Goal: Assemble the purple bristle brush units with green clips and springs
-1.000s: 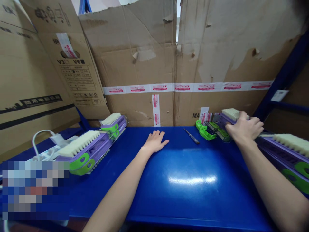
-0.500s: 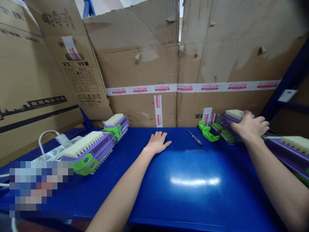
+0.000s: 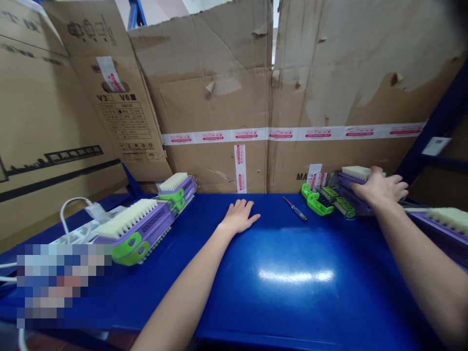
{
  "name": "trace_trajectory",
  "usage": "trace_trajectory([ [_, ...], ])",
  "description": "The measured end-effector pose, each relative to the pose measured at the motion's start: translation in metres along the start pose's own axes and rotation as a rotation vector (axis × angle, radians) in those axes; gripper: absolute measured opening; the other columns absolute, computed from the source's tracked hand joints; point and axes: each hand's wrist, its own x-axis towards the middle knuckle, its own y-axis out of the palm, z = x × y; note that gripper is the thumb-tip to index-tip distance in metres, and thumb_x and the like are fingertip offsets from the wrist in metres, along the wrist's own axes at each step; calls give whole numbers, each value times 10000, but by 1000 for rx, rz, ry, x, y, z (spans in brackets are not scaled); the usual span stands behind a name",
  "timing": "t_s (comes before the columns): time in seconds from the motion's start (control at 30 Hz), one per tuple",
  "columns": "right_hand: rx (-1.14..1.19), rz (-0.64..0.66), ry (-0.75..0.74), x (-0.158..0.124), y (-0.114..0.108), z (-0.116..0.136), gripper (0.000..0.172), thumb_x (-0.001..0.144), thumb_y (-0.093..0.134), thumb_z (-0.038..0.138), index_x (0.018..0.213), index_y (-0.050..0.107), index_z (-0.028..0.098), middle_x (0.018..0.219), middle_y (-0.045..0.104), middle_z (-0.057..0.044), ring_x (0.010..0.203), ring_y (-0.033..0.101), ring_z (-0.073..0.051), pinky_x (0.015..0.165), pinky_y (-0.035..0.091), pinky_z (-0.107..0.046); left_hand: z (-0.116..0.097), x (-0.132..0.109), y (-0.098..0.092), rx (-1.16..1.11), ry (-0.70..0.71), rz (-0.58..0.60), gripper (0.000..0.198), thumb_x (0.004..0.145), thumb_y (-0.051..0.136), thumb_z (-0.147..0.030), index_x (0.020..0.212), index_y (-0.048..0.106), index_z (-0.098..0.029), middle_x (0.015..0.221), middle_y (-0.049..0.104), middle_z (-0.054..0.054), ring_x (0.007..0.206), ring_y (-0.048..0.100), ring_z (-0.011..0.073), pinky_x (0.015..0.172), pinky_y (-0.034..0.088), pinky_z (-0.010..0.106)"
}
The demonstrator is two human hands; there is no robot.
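Left hand (image 3: pixel 239 217), fingers spread, palm down on the blue table (image 3: pixel 292 253). Right hand (image 3: pixel 383 189), thumb and fingers apart, lies over the purple brush (image 3: pixel 354 172) at the table's back right; whether it grips cannot be told. A screwdriver (image 3: pixel 295 209) lies between the hands.

Head-worn view, forward and downward

Table (image 3: pixel 292 312): smooth and glossy, with a bright highlight. Cardboard (image 3: pixel 204 107): matt paper, its surface layer torn rough in patches. Tape (image 3: pixel 219 133): smooth, printed. Brushes (image 3: pixel 349 181): plastic, with matt, tufted bristles (image 3: pixel 354 171). Green pieces (image 3: pixel 321 209): smooth plastic. Screwdriver (image 3: pixel 298 211): metal and translucent-looking plastic.
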Motion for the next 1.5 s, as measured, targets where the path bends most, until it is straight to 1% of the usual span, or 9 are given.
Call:
trace_trajectory([
  [0.37,-19,47,8,-3,-4,2,586,775,543,475,1262,433,167,1259,420,-292,1148,411,-407,823,287,-434,0,-1,-1,-21,-6,3,547,907,320,-553,1299,432,-188,1227,526,143,1142,464,310,908,392,455],
  [0.5,-63,60,22,0,-7,3,577,784,532,483,1260,441,169,1277,434,-283,1204,379,-416,854,285,-477,0,-1,-1,-21,-10,8,545,906,320,-553,1303,428,-196,1231,524,139,1143,461,306,911,390,451],
  [0.6,-91,105,48,2,-8,2,571,793,525,482,1267,439,175,1299,429,-275,1232,359,-415,837,298,-485,0,-1,-1,-15,-9,7,545,907,325,-550,1303,429,-190,1228,526,140,1141,463,305,909,393,448],
  [0.77,-93,172,36,3,-8,-2,579,772,567,447,1269,435,179,1259,454,-279,1184,409,-418,814,306,-500,0,0,-1,-19,-9,3,546,907,323,-548,1302,430,-186,1226,527,143,1143,462,310,905,395,457],
  [0.9,-80,199,-7,5,-8,-3,612,749,611,417,1277,426,168,1203,470,-287,1101,477,-399,751,352,-430,0,0,-1,-14,-17,9,538,904,328,-546,1300,432,-197,1233,525,139,1146,459,303,913,390,449],
  [0.97,-77,180,-19,5,-10,-3,625,753,610,421,1288,417,161,1176,476,-289,1075,500,-387,730,373,-409,-1,0,-1,-13,-19,6,533,904,330,-544,1296,436,-200,1228,528,135,1143,462,299,909,393,441],
  [1.13,-85,130,32,3,-19,-1,643,765,599,433,1317,397,174,1196,465,-292,1114,494,-397,745,375,-404,-1,0,-1,-16,-10,-2,539,903,332,-544,1295,438,-189,1217,532,141,1137,466,310,898,400,452],
  [1.3,-153,222,43,2,-21,-2,605,774,571,460,1292,439,178,1192,492,-268,1103,516,-379,728,367,-392,-1,-1,-1,-11,-18,-2,526,904,342,-541,1296,435,-204,1224,532,132,1140,467,300,912,393,442],
  [1.5,-180,232,42,1,-18,-1,595,771,552,462,1283,448,176,1204,503,-251,1091,529,-374,704,360,-383,-1,-1,-1,-2,-10,-1,536,908,334,-536,1298,435,-183,1221,534,139,1137,470,306,898,404,444],
])
